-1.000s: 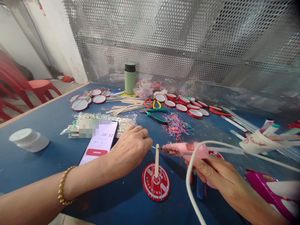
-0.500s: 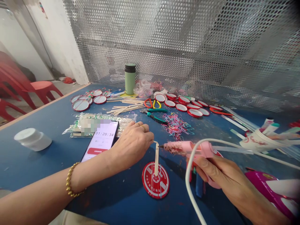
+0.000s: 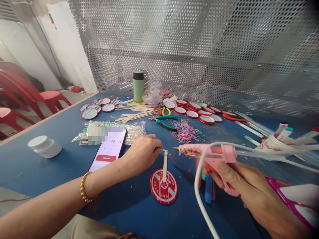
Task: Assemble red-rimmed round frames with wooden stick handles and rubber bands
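Left hand [image 3: 147, 152]: fingertips pinching a slim pale stick [image 3: 164, 150] at the upper end of a flat wooden stick [image 3: 164, 166].
Right hand [image 3: 245, 179]: wrapped around a pink plastic glue gun [image 3: 206, 150], its barrel crusted, its metal tip just apart from the sticks.
Red disc [image 3: 164, 192]: round, glossy, printed in white, on the table between the hands; the flat wooden stick's lower end is at its middle.
Thin loops [image 3: 188, 131]: a tangled, multicoloured heap.
Table [image 3: 134, 199]: blue, speckled.
Room: perforated metal panel [image 3: 174, 49] behind, red plastic chairs [image 3: 53, 96] left.
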Tool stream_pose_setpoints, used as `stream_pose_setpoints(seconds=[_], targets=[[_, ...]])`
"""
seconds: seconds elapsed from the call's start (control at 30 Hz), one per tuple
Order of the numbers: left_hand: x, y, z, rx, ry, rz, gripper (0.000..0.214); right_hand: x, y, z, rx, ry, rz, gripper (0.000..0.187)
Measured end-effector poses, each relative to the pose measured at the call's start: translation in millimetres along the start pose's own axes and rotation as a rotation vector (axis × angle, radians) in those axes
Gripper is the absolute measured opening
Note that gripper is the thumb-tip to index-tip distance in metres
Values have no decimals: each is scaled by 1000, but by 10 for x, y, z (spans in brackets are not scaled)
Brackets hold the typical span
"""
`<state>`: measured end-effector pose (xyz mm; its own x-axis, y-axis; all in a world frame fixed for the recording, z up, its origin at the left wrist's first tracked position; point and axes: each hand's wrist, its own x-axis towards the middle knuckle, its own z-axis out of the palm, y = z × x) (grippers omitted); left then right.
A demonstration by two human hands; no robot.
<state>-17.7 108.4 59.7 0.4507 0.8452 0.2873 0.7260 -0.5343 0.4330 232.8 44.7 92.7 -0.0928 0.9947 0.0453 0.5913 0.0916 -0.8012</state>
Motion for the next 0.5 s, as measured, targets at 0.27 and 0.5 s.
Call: stream_pose_setpoints(seconds=[0.27,0.5], targets=[[1,12,93,-57,-9,-32,19,-52,44,-48,43,44,-6,51],[-13,0,164,-63,11,-50,21,-77,18,-69,35,-5,-7,52]])
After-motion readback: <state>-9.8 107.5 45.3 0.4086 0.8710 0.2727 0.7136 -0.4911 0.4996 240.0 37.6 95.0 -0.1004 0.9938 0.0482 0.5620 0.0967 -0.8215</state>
